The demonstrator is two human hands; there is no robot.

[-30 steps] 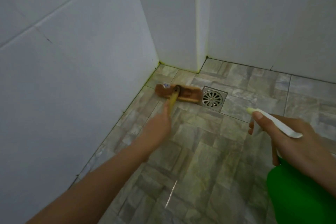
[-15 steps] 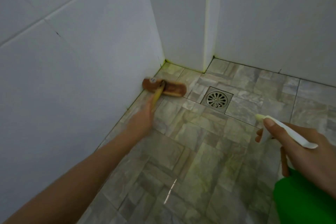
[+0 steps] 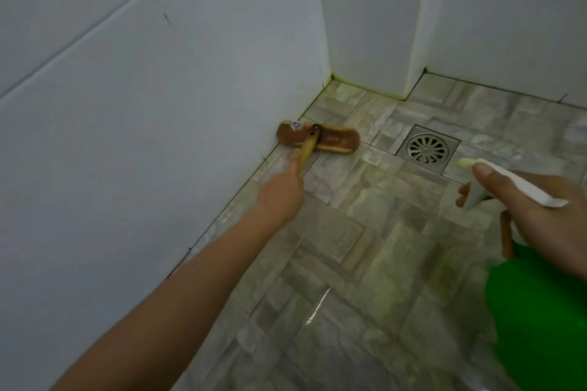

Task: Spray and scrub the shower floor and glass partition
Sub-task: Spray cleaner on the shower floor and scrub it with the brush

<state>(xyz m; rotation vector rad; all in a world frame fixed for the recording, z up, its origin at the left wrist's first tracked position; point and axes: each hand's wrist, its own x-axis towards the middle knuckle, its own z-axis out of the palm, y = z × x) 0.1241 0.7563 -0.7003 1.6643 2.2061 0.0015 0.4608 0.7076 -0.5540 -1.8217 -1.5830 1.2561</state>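
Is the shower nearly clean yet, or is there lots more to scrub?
Not nearly. The floor looks wet and shiny, so some spraying seems done. Right now the left hand pushes the brush along the wall edge, left of the drain, while the right hand holds the green spray bottle. No glass partition is in view; that seems left.

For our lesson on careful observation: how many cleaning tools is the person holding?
2: a brown long-handled scrub brush in the left hand by the wall, and a green spray bottle in the right hand.
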